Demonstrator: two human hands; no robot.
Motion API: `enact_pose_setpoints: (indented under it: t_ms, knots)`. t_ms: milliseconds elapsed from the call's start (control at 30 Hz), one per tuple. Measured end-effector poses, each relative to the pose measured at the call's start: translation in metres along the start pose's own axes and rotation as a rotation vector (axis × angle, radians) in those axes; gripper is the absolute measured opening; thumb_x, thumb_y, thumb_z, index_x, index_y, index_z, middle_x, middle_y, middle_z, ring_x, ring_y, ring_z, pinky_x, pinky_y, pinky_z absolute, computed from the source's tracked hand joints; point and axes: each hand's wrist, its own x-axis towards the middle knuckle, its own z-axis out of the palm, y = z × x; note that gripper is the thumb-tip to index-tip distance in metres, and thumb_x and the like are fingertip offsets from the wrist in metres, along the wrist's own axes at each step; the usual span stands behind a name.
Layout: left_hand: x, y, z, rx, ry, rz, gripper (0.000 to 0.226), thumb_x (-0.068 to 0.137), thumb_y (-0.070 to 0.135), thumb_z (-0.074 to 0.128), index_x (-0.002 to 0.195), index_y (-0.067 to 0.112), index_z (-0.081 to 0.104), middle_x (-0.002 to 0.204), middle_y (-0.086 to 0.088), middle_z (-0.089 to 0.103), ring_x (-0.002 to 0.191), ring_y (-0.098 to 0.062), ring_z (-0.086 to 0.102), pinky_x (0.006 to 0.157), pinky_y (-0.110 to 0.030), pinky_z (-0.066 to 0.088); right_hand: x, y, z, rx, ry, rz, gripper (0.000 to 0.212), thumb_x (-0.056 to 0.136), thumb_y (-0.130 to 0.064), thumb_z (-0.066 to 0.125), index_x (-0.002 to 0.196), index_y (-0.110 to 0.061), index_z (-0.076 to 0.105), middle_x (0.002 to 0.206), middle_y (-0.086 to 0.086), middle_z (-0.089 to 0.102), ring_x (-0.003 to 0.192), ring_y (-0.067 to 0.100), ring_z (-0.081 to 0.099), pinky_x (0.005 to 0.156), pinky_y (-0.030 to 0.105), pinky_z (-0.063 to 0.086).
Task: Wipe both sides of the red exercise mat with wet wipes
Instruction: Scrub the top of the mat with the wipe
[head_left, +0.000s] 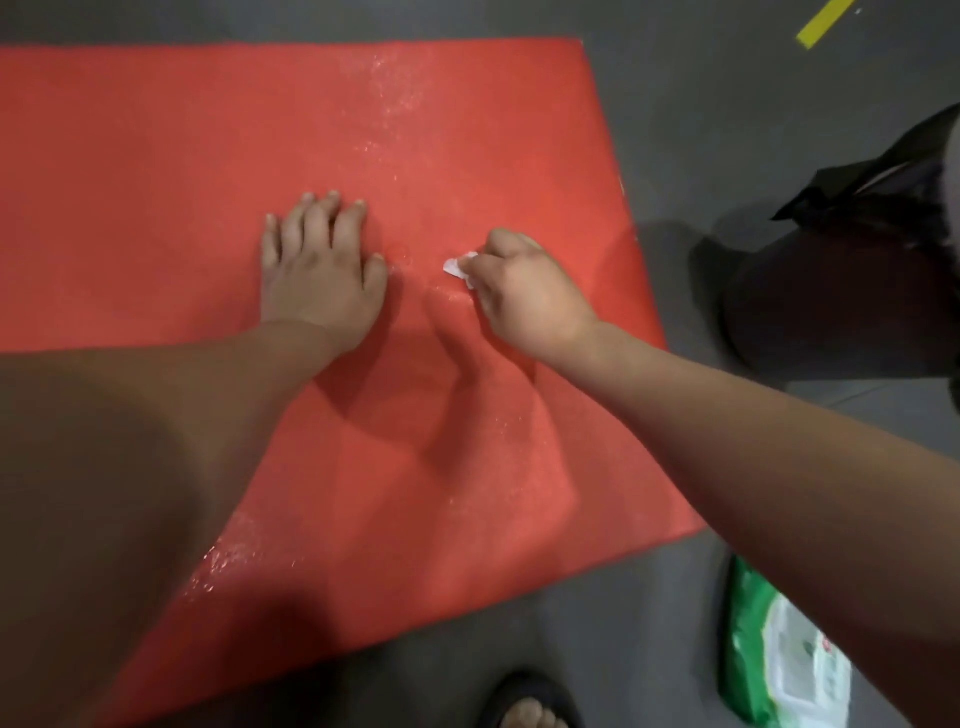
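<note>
Left hand (322, 270) lies flat, fingers spread, on the red mat (156, 182). Right hand (524, 296) grips a wipe (460, 267) against the wet mat.

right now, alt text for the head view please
The right hand holds a crumpled wipe on a red mat on a grey floor; the left hand lies flat beside it. A green wipes pack sits right of the mat.

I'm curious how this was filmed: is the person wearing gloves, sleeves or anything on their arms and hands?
No. The left hand and right hand are bare: no gloves, no visible rings. The left forearm and right forearm are uncovered as far as the frame shows, with no sleeves, watch or bracelets.
</note>
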Motion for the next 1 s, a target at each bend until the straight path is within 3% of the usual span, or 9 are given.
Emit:
enact_pose_setpoints:
  t_ms: [167,367,567,633,700,800,867,933,1000]
  knots:
    - [-0.046,-0.03,-0.017,-0.038,0.031,-0.145,0.062,0.094,0.039,0.04,0.153,0.021,0.037,0.162,-0.013,0.029,0.153,-0.034,0.018,0.125,-0.06,0.004,0.01,0.011,-0.01,-0.082,-0.02,0.03,0.027,0.1,-0.028,0.054,0.086,-0.009,0.068,0.084,0.013,0.055,0.079,0.036,0.057,0.072,0.042,0.048]
    - [-0.059,-0.036,-0.006,0.038,0.08,-0.14,0.065,0.094,0.042,0.039,0.156,0.02,0.036,0.162,-0.012,0.032,0.155,-0.031,0.017,0.125,-0.059,0.008,0.053,0.034,-0.011,-0.086,0.068,0.206,0.048,0.097,-0.038,0.032,0.088,-0.005,0.065,0.089,0.02,0.055,0.083,0.038,0.055,0.072,0.043,0.04]
    - [-0.056,-0.038,-0.008,0.019,0.089,-0.152,0.067,0.09,0.041,0.045,0.154,0.021,0.04,0.16,-0.011,0.036,0.154,-0.032,0.021,0.124,-0.059,0.01,0.11,0.048,-0.009,-0.09,0.221,0.561,0.038,0.098,-0.03,0.043,0.095,-0.003,0.069,0.104,0.023,0.059,0.092,0.041,0.059,0.084,0.041,0.042]
    - [-0.055,-0.038,-0.008,0.018,0.096,-0.15,0.068,0.089,0.04,0.047,0.154,0.021,0.041,0.16,-0.011,0.037,0.153,-0.032,0.022,0.124,-0.058,0.01,0.119,0.033,0.002,-0.047,0.255,0.522,0.031,0.096,-0.022,0.046,0.09,-0.001,0.068,0.098,0.022,0.058,0.084,0.04,0.059,0.078,0.041,0.042]
    - [-0.054,-0.039,-0.009,0.028,0.097,-0.156,0.068,0.089,0.041,0.047,0.153,0.021,0.042,0.159,-0.011,0.038,0.153,-0.032,0.022,0.124,-0.058,0.011,0.112,0.006,0.018,0.011,0.232,0.363,0.027,0.097,-0.019,0.05,0.086,-0.002,0.068,0.09,0.02,0.056,0.077,0.038,0.057,0.071,0.044,0.044]
    - [-0.053,-0.039,-0.008,0.042,0.085,-0.161,0.068,0.089,0.042,0.047,0.153,0.021,0.042,0.159,-0.011,0.038,0.153,-0.031,0.022,0.124,-0.058,0.011,0.092,-0.016,0.025,0.077,0.1,0.061,0.028,0.101,-0.023,0.052,0.094,-0.002,0.069,0.086,0.016,0.054,0.078,0.035,0.056,0.071,0.044,0.046]
    - [-0.053,-0.039,-0.008,0.047,0.076,-0.16,0.068,0.089,0.042,0.045,0.154,0.021,0.042,0.159,-0.011,0.038,0.153,-0.031,0.022,0.124,-0.058,0.011,0.095,0.0,0.018,-0.001,0.064,-0.043,0.029,0.103,-0.027,0.051,0.099,-0.005,0.069,0.088,0.017,0.055,0.08,0.035,0.056,0.072,0.043,0.047]
    - [-0.053,-0.039,-0.008,0.047,0.083,-0.161,0.068,0.089,0.043,0.044,0.153,0.021,0.042,0.159,-0.011,0.039,0.153,-0.032,0.023,0.124,-0.059,0.011,0.109,0.027,0.01,-0.11,0.142,0.051,0.037,0.105,-0.036,0.047,0.094,-0.006,0.067,0.089,0.019,0.055,0.082,0.037,0.055,0.072,0.044,0.044]
    - [-0.053,-0.039,-0.008,0.056,0.09,-0.16,0.069,0.088,0.043,0.043,0.153,0.021,0.043,0.158,-0.012,0.039,0.153,-0.032,0.024,0.123,-0.059,0.013,0.126,0.051,0.003,-0.204,0.256,0.286,0.042,0.104,-0.04,0.043,0.095,-0.006,0.065,0.096,0.021,0.057,0.089,0.039,0.056,0.076,0.044,0.042]
